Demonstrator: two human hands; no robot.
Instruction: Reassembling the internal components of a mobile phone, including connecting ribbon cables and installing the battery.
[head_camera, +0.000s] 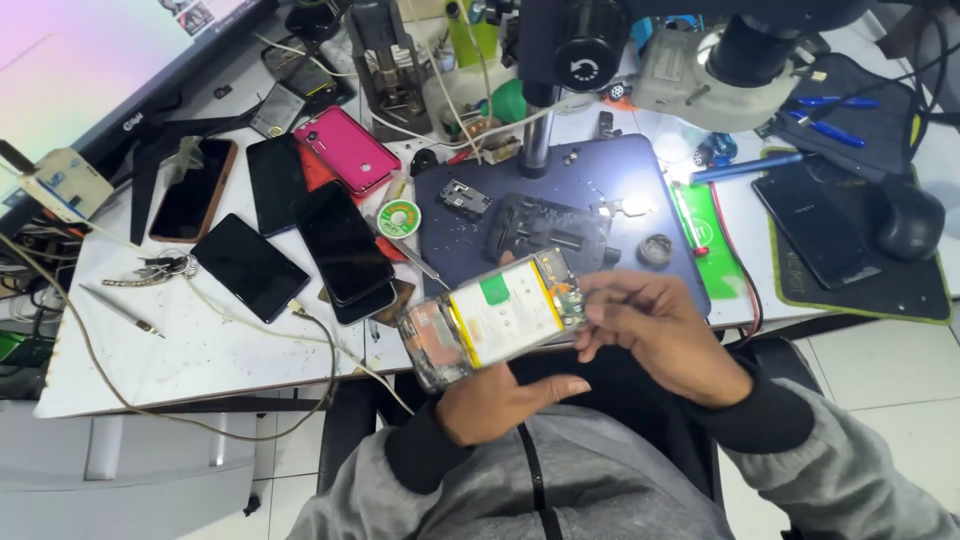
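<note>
Cluttered with repair gear, the white desk (200, 350) carries a row of dark phones (340, 245), a pink phone (345, 150), a bunch of keys (160, 267) and loose cables, while a microscope (745, 55) hangs over a dark blue work mat (600, 180) lit by a bright spot. Out in front of the desk edge, above the person's lap, sits the opened phone (495, 318), back cover off, its pale battery with a green label and a strip of circuit board facing up. The left hand (500, 400) cradles it from beneath, palm under the lower end and thumb lying along the near edge, its fingers hidden under the phone, so their spread cannot be told. The right hand (655, 335) comes in from the side, fingers (600, 300) drawn together and pinching at the board end near the top corner; whether they grip a small part or just the frame is too small to tell. Working that corner well probably calls for keeping the phone level and steady in the left palm, pressing lightly, since the exposed board and thin flex strips look easy to bend. Resting it on the mat under the light would likely give a firmer base. A black mouse (908, 220) and another dark phone (815, 225) lie on the green-edged pad to the right.
</note>
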